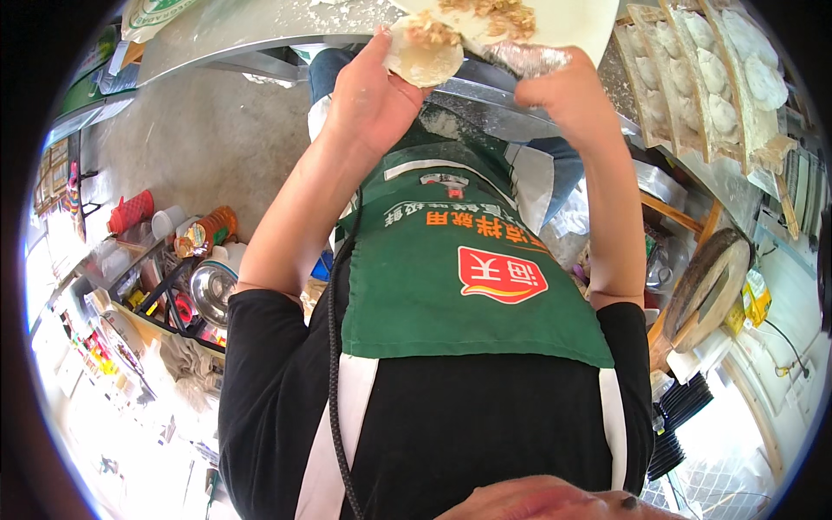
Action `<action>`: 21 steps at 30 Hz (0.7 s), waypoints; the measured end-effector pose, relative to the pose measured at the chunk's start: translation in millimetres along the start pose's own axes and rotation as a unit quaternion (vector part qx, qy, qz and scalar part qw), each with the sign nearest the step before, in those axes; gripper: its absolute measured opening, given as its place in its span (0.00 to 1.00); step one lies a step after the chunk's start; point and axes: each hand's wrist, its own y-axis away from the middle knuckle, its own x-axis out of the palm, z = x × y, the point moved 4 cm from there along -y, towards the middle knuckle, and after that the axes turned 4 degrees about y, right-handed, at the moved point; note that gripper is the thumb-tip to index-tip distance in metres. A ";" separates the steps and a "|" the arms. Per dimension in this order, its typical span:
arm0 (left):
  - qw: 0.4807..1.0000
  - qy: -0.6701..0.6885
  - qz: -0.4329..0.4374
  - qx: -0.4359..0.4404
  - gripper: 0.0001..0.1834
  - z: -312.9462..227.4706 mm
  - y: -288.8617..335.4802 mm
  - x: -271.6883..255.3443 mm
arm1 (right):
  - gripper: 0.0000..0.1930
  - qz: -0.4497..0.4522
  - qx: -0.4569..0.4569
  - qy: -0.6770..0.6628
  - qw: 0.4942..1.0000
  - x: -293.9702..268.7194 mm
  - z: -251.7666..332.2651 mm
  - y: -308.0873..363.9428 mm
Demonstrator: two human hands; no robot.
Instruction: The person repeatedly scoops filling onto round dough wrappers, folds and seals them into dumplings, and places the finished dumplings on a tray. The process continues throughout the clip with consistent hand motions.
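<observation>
Near the table's edge, my left hand [371,100] holds a round, floury dough wrapper [423,62] on its fingers, with the thumb at its rim. A lump of chopped filling [431,33] lies on the wrapper's far part. My right hand [568,97] is closed round the silvery, wrapped-looking handle of a flat filling tool [524,61]. The tool's narrow end points left and reaches the wrapper's right edge; its exact shape is blurred. Beyond both hands, a white plate or bowl [582,24] carries more chopped filling [494,16], cut off by the frame's top.
Wooden trays [656,78] of floured dumplings [721,113] stand at the right. The metal tabletop [225,35] is dusted with flour at the left. A round wooden board [706,290] leans at the lower right. Shelves with a metal bowl [212,293] and containers stand left.
</observation>
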 end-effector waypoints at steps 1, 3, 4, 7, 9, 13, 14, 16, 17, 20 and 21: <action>1.000 0.014 -0.007 -0.004 0.23 0.9 1.0 0.2 | 0.13 -0.003 -0.019 -0.018 1.000 7.3 4.6 7.5; 0.999 0.038 -0.011 -0.003 0.24 4.0 3.9 -0.2 | 0.13 -0.059 -0.129 -0.002 0.990 24.2 8.9 19.7; 0.999 0.049 -0.007 0.001 0.24 5.8 4.5 0.8 | 0.13 -0.114 -0.223 0.109 0.962 32.8 5.9 21.3; 0.998 0.058 0.009 0.014 0.24 7.1 7.6 1.6 | 0.12 -0.193 -0.349 0.315 0.861 62.8 -1.1 28.0; 0.998 0.056 0.010 0.020 0.23 7.1 9.5 2.9 | 0.20 -0.152 -0.258 0.364 0.882 75.7 -5.2 31.4; 0.998 0.049 -0.007 0.029 0.23 6.9 10.0 1.6 | 0.25 -0.151 -0.250 0.398 0.869 81.5 -10.0 44.1; 0.998 0.049 -0.011 0.034 0.23 6.0 9.7 -0.1 | 0.25 -0.133 -0.235 0.404 0.874 79.8 -12.0 46.1; 0.998 0.056 -0.001 0.039 0.24 2.3 7.6 -8.5 | 0.24 -0.138 -0.265 0.410 0.862 67.9 -10.5 60.7; 0.997 0.058 0.005 0.040 0.24 0.9 7.5 -9.0 | 0.23 -0.142 -0.279 0.412 0.856 61.9 -10.0 65.1; 0.999 0.012 -0.036 0.025 0.25 -0.2 11.8 -5.5 | 0.17 -0.165 -0.326 0.331 0.870 47.4 -1.5 58.9; 0.999 -0.018 -0.032 0.008 0.25 2.1 14.8 -3.3 | 0.15 -0.156 -0.323 0.323 0.876 43.7 6.4 57.6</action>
